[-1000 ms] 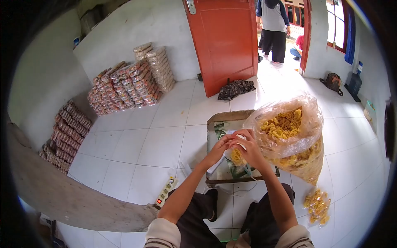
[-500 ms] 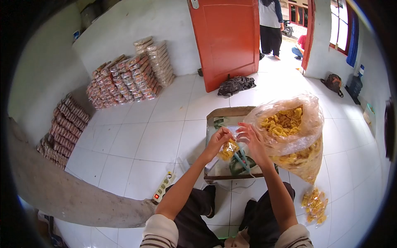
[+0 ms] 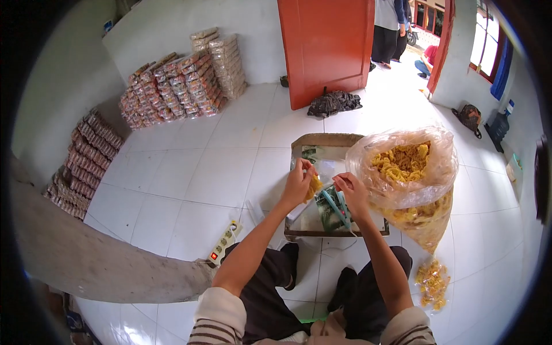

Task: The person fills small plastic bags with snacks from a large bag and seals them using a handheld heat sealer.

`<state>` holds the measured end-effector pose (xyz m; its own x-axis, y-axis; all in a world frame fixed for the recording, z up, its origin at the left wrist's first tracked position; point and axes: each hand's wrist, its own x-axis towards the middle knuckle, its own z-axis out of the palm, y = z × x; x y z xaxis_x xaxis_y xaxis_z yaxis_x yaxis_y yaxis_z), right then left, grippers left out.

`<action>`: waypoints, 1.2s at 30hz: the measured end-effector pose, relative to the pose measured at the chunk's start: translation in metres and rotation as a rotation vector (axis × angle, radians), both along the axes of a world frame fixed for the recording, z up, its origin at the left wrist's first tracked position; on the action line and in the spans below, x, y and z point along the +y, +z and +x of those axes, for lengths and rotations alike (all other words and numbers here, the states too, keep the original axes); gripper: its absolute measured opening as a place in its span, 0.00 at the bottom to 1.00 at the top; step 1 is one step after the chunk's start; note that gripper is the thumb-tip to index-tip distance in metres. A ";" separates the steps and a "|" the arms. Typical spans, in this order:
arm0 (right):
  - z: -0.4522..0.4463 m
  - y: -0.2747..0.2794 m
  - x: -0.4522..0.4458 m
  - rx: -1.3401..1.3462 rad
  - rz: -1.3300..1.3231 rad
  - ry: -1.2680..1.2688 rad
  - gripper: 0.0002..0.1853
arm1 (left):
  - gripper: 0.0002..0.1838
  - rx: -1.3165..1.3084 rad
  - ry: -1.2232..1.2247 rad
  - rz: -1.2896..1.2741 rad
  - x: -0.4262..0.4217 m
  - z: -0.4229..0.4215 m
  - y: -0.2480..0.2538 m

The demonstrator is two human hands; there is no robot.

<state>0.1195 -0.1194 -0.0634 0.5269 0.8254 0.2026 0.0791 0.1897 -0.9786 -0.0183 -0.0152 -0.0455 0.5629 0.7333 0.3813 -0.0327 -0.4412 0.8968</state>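
Yellow-filled packet [image 3: 314, 188] in left fingers [image 3: 306, 167], any print illegible

yellow curls [image 3: 403, 163], pale-blue tool [image 3: 335, 208], orange-red door [image 3: 328, 52], cream sleeves [image 3: 218, 317] with brown stripes

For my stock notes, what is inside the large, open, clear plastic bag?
The bag holds curly yellow pieces, visible through its mouth and side; the deeper contents are covered.

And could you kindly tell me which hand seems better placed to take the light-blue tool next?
Probably the right hand: it is nearest the light-blue tool, while the left hand holds the yellow packet. Whether the right also holds something is unclear.
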 end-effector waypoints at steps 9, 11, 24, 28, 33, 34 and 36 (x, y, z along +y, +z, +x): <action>0.010 -0.140 0.001 -0.858 -0.780 -0.358 0.24 | 0.08 0.187 0.098 0.043 0.011 -0.010 -0.002; 0.008 -0.153 0.008 -0.875 -0.857 -0.390 0.27 | 0.08 0.165 0.105 0.014 0.013 -0.012 0.002; 0.033 -0.010 -0.019 -0.049 -0.314 0.250 0.28 | 0.10 0.059 0.063 -0.042 0.027 -0.031 0.030; 0.022 0.021 -0.036 -0.083 -0.253 0.303 0.24 | 0.10 0.051 -0.017 -0.103 0.028 -0.030 0.023; 0.016 0.029 -0.036 -0.107 -0.200 0.397 0.27 | 0.10 0.109 -0.016 0.017 0.015 -0.028 0.031; 0.015 0.031 -0.036 -0.103 -0.208 0.405 0.26 | 0.09 0.130 -0.037 0.008 0.013 -0.027 0.032; 0.013 0.035 -0.035 -0.117 -0.194 0.397 0.26 | 0.09 0.165 -0.065 -0.012 0.011 -0.026 0.033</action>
<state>0.1322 -0.1546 -0.0281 0.1451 0.9874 0.0637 0.1495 0.0418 -0.9879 -0.0448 -0.0046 -0.0127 0.6638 0.6971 0.2711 0.0875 -0.4324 0.8974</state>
